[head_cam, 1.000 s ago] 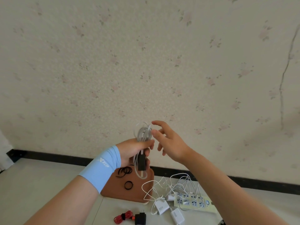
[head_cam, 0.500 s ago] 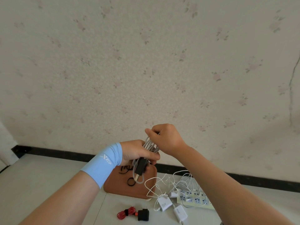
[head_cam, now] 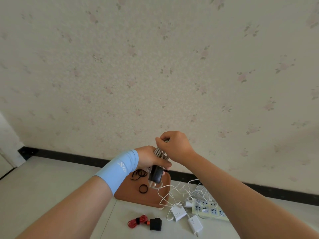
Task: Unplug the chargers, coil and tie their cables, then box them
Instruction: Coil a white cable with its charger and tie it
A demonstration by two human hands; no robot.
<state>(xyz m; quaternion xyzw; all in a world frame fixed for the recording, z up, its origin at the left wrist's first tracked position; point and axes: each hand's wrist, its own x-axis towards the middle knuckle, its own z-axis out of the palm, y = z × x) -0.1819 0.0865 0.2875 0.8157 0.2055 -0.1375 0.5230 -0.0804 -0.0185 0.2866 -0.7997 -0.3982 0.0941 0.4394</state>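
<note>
A: Location of coiled grey-white cable bundle point(head_cam: 159, 152)?
B: Held mid-air in front of brown rounded tray point(head_cam: 134, 195). Clamped mid-length under thumb of left hand point(head_cam: 148, 159), pinched at top by curled fingers of right hand point(head_cam: 174, 146).
A: Black charger block point(head_cam: 156, 175)?
B: Hanging just below left thumb, right of black elastic rings point(head_cam: 143, 188) on tray.

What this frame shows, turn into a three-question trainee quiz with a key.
1. True or false: the left hand and the right hand both grip the grey cable coil.
2. Which touches the red cable? A black charger; B power strip; C white charger.
3. Where do the black bands lie?
Key: 1 true; 2 A; 3 on the brown tray.
</note>
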